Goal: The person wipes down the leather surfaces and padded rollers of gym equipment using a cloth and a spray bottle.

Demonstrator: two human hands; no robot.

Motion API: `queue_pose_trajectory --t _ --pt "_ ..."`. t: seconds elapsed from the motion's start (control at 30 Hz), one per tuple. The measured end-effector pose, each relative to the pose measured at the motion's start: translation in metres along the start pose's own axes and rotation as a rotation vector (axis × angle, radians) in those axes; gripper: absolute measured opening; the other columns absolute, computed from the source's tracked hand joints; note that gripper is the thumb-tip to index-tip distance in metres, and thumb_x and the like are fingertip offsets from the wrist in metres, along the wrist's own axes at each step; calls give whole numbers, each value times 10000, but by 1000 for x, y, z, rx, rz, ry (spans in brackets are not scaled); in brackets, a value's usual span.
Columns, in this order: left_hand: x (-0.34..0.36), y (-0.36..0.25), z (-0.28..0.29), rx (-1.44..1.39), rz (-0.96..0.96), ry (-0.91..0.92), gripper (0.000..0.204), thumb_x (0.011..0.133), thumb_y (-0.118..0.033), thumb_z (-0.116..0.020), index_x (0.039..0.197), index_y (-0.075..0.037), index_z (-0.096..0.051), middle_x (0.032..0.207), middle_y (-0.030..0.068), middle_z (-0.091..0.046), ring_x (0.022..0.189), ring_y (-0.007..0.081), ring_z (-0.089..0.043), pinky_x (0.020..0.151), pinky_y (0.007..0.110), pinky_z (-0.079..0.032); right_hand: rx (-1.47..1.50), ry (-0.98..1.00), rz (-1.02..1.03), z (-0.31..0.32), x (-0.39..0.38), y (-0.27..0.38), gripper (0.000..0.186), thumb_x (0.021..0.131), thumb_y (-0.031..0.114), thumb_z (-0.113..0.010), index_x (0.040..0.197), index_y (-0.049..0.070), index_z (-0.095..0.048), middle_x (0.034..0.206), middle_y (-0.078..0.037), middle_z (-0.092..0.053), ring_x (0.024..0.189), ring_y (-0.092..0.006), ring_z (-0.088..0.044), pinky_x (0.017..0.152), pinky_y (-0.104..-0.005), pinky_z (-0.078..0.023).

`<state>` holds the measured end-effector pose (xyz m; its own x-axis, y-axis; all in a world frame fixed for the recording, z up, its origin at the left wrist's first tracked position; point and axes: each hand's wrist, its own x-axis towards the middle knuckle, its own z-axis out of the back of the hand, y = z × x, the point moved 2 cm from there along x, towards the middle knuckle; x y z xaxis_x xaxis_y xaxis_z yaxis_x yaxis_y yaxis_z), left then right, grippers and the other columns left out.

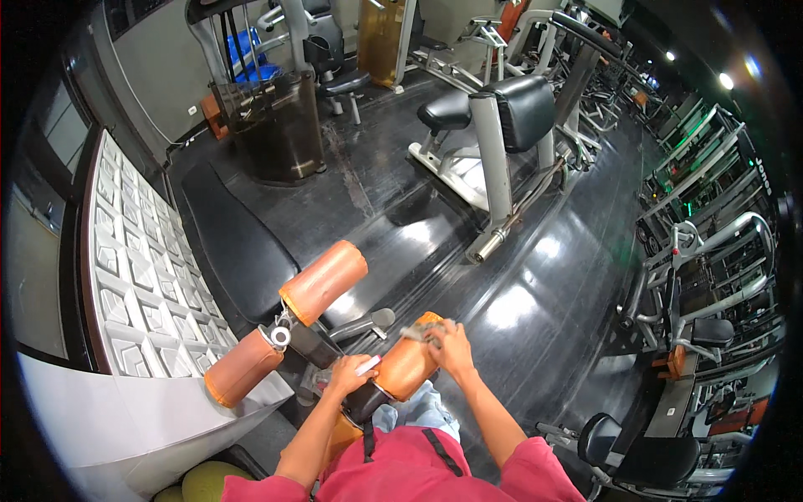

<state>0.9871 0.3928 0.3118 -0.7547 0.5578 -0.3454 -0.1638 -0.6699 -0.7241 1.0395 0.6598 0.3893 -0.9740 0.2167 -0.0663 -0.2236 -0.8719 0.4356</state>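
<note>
An orange padded roller (405, 371) of an exercise bench lies just in front of me. My right hand (452, 346) is closed on a crumpled greyish cloth (416, 334) and presses it onto the roller's far end. The cloth is partly hidden by the fingers and slightly blurred. At the roller's near left end, my left hand (348, 376) closes around a small white object (367, 366), whose kind I cannot make out. Two more brown-orange rollers, an upper one (324, 282) and a lower one (244, 366), sit on the same bench frame, left of my hands.
The bench's long black pad (234, 238) stretches away on the left beside a white patterned wall panel (150, 268). A grey machine with black pads (525, 113) stands ahead on the dark floor (519, 309). More gym machines (711, 276) line the right side.
</note>
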Motion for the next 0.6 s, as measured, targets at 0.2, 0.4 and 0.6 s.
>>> queue_pose_trajectory --t 0.2,0.4,0.6 --pt "-28 -30 5 -1 -217 -161 255 843 -302 -704 1011 -110 -707 930 110 -682 891 357 -679 742 463 -529 107 -156 -78 -23 -22 14 245 758 210 -764 1002 200 -752 1195 -86 -615 1089 -359 -567 937 -449 -518" --pt "-44 -51 11 -67 -256 -97 431 774 -412 -794 1043 -87 -706 959 115 -683 883 349 -679 752 443 -538 142 102 202 -62 -91 55 257 779 253 -754 1034 224 -739 1257 -44 -604 1275 -390 -495 1026 -483 -485" --pt "-42 -52 0 27 -211 -173 553 727 -537 -800 1057 -105 -701 998 99 -695 925 347 -685 789 452 -543 -23 16 219 -30 -46 -6 223 768 211 -754 988 236 -729 1254 -30 -609 1132 -346 -553 909 -428 -555"
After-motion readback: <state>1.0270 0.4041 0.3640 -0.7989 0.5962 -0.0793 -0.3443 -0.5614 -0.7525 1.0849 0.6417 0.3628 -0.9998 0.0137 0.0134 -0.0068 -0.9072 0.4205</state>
